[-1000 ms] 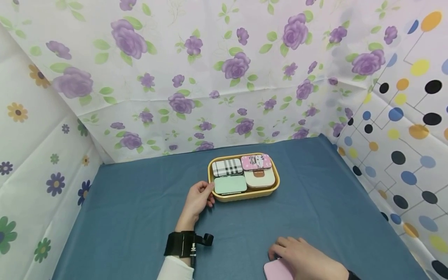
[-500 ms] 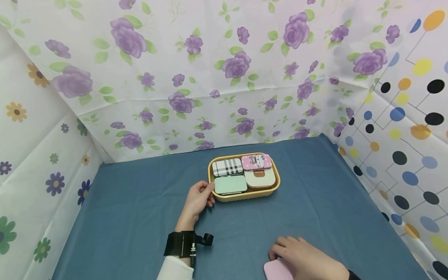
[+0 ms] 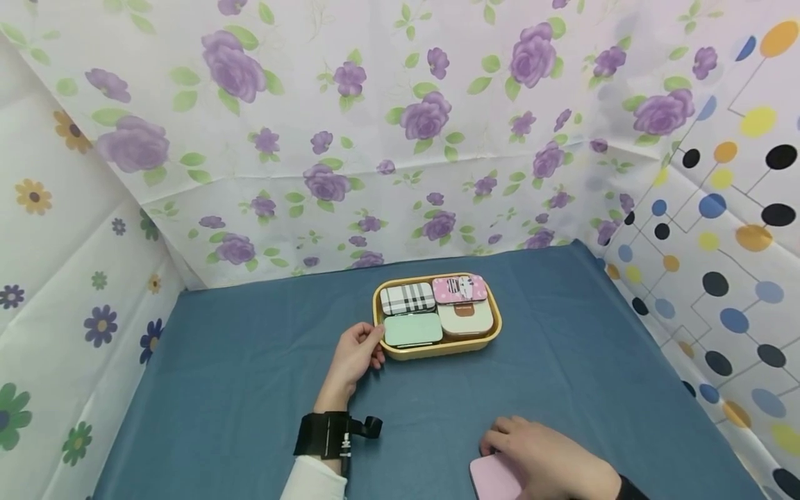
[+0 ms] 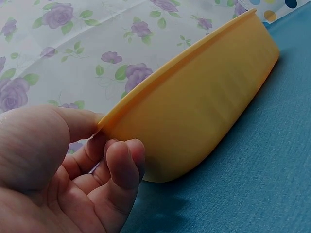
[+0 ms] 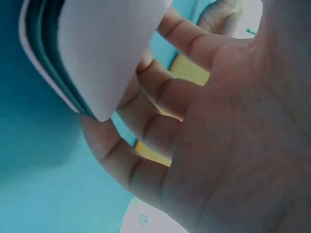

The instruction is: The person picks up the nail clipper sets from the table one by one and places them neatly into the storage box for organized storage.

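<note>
My left hand [image 3: 351,355] pinches the left end of the yellow basket [image 3: 439,350] between thumb and fingers. The left wrist view shows the thumb over the rim of the basket [image 4: 199,102]. Inside lie a black-and-white checked case [image 3: 407,298], a mint-green case [image 3: 412,329], a cream case with a brown label [image 3: 465,319] and a pink patterned case [image 3: 459,288], which overlaps the cream one. At the lower right, my right hand [image 3: 546,455] grips a flat pink case [image 3: 496,478]. In the right wrist view its fingers curl against the edge of this pink case [image 5: 109,53].
A dark blue cloth [image 3: 250,389] covers the table. Floral sheets [image 3: 281,139] hang behind it and on the left. A dotted sheet [image 3: 744,278] closes the right side. A black strap with a small loop [image 3: 331,435] is round the left wrist.
The right hand has shifted very slightly upward in the head view, with the pink case still in its grip. The left hand and the basket stay in place; the view shifts a little.
</note>
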A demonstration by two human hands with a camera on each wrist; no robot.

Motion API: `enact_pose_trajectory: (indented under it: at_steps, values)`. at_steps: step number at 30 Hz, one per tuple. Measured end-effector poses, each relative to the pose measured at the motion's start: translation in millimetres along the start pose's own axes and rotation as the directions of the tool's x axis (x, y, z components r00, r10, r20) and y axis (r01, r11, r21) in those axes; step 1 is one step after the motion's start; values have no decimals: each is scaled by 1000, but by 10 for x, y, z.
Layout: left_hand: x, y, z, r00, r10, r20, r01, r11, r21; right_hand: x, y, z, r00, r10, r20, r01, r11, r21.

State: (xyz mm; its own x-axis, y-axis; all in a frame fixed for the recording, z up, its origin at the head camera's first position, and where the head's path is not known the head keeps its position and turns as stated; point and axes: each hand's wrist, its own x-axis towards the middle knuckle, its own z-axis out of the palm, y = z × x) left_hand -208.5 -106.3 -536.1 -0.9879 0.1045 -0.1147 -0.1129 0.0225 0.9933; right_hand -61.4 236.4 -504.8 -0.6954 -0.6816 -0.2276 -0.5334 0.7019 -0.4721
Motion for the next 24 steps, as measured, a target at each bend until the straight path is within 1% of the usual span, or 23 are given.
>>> enact_pose_trajectory:
  at_steps: [2, 7, 13, 16, 19, 24]
  values:
    - [3, 0, 1, 1000, 4, 1, -4, 1000, 2, 33, 6, -32, 1000, 20, 4, -20, 1000, -22]
    - [2, -2, -7, 1000, 0, 4, 0, 1000, 1, 115, 36, -127, 994, 98, 49, -96, 995, -41]
    - [-7, 6, -22, 1000, -4, 10, 5, 1000, -12, 177, 64, -253, 989, 138, 44, -136, 990, -48]
    - [-10, 8, -22, 1000, -6, 11, 6, 1000, -9, 202, 71, -339, 990, 140, 3, -139, 989, -55]
    - [-12, 13, -13, 1000, -8, 8, 8, 1000, -4, 238, 86, -445, 989, 131, -67, -137, 987, -83]
    - [-12, 13, 2, 1000, -7, 1, 7, 1000, -1, 326, 129, -664, 975, 121, -187, -146, 981, -126]
